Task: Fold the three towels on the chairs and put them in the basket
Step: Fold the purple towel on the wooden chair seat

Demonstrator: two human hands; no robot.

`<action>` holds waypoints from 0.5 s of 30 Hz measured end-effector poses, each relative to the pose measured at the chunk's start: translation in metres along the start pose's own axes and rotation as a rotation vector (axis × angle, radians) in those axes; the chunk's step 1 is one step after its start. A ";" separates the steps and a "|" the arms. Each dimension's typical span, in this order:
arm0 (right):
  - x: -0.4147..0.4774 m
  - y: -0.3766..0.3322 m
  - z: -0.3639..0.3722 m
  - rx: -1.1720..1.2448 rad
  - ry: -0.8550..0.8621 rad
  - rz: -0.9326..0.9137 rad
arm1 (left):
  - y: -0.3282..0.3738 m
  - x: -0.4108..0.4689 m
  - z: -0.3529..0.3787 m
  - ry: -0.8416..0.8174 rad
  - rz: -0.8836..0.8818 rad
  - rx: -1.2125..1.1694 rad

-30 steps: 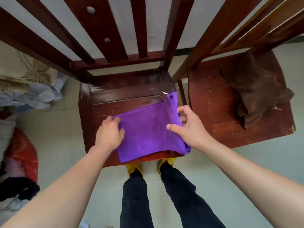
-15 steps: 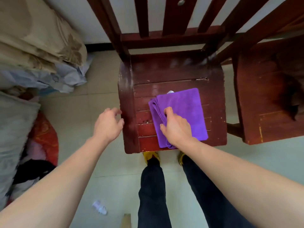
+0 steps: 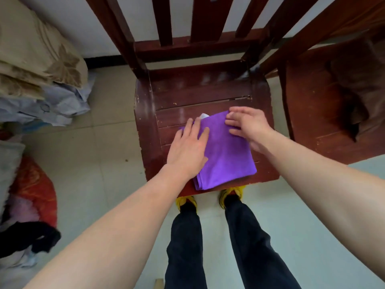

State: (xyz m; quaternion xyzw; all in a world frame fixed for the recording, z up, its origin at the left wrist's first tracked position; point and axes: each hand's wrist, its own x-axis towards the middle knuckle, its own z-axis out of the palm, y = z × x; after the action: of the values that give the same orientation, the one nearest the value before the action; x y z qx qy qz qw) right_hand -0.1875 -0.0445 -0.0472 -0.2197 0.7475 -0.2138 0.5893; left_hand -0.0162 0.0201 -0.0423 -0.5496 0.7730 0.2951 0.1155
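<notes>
A folded purple towel (image 3: 225,155) lies on the seat of a dark red wooden chair (image 3: 200,94), near its front edge. My left hand (image 3: 188,149) lies flat on the towel's left side, fingers straight. My right hand (image 3: 248,126) rests on its far right corner with fingers spread and slightly bent. A small white tag (image 3: 204,116) pokes out at the towel's far edge. A crumpled brown towel (image 3: 358,88) sits on a second wooden chair (image 3: 308,113) to the right. No basket is in view.
Folded beige and pale blue bedding (image 3: 39,76) is piled at the left. A red bundle with dark clothes (image 3: 31,207) lies on the tiled floor at lower left. My legs and yellow shoes (image 3: 208,199) stand just before the chair.
My left hand came from beside the chair onto the towel's left side. My right hand shifted from the towel's near left part to its far right corner.
</notes>
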 end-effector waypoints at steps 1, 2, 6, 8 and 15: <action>0.006 -0.008 -0.001 0.062 -0.022 0.029 | -0.003 0.003 0.003 -0.083 -0.043 0.034; 0.012 -0.014 -0.002 0.123 -0.031 0.048 | -0.006 0.005 0.006 -0.124 -0.071 0.054; 0.001 -0.019 -0.007 0.107 0.069 -0.057 | -0.009 0.003 0.007 -0.162 -0.065 0.102; -0.026 -0.003 -0.009 0.062 0.095 -0.090 | -0.004 0.001 0.004 -0.129 -0.086 0.144; -0.082 0.085 -0.040 -0.098 0.054 0.141 | 0.019 -0.036 0.032 0.112 0.147 0.198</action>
State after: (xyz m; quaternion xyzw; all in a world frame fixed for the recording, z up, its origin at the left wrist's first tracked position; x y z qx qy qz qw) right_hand -0.2161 0.0745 -0.0231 -0.1892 0.7863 -0.1408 0.5711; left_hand -0.0251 0.0714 -0.0438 -0.4931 0.8418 0.1937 0.1038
